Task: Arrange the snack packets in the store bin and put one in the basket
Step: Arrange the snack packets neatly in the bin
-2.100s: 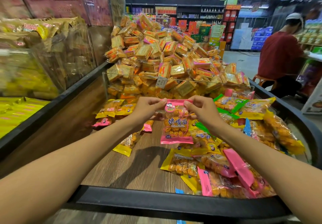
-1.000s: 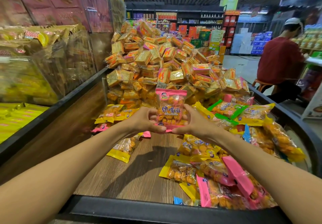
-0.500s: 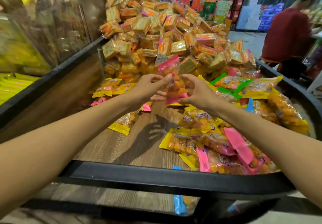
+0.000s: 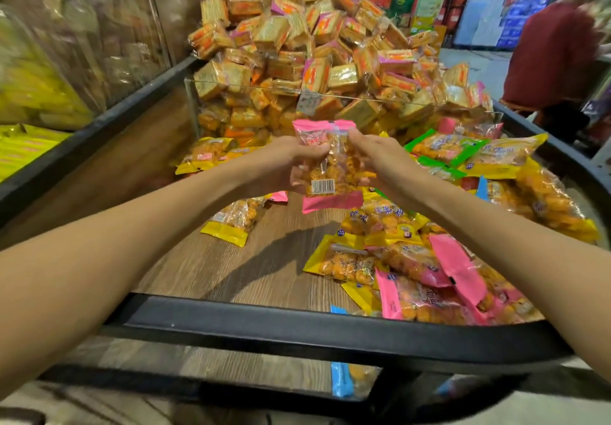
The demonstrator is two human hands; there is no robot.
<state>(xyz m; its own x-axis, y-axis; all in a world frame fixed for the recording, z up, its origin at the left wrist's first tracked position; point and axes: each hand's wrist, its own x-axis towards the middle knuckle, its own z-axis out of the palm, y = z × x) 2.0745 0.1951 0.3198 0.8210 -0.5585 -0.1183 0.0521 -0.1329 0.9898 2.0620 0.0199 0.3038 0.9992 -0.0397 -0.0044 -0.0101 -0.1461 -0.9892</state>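
A pink-edged snack packet [image 4: 325,173] hangs upright over the middle of the store bin [image 4: 297,322], its barcode side facing me. My left hand [image 4: 284,166] grips its left edge and my right hand [image 4: 377,163] grips its right edge, fingers curled round the wrapper. Below lie several loose packets with yellow, pink and green edges [image 4: 406,259], mostly on the right of the wooden bin floor [image 4: 211,266]. One yellow packet [image 4: 234,223] lies alone at the left. No basket is in view.
A clear divider [image 4: 205,107] holds back a tall heap of orange and yellow cracker packs [image 4: 314,50] at the bin's back. A neighbouring bin with yellow packets [image 4: 26,146] lies left. A person in a red shirt [image 4: 552,57] sits at the far right.
Both hands have turned the pink packet round, so its barcode back now faces me instead of the printed front. My view has tipped downward toward the bin's near rim.
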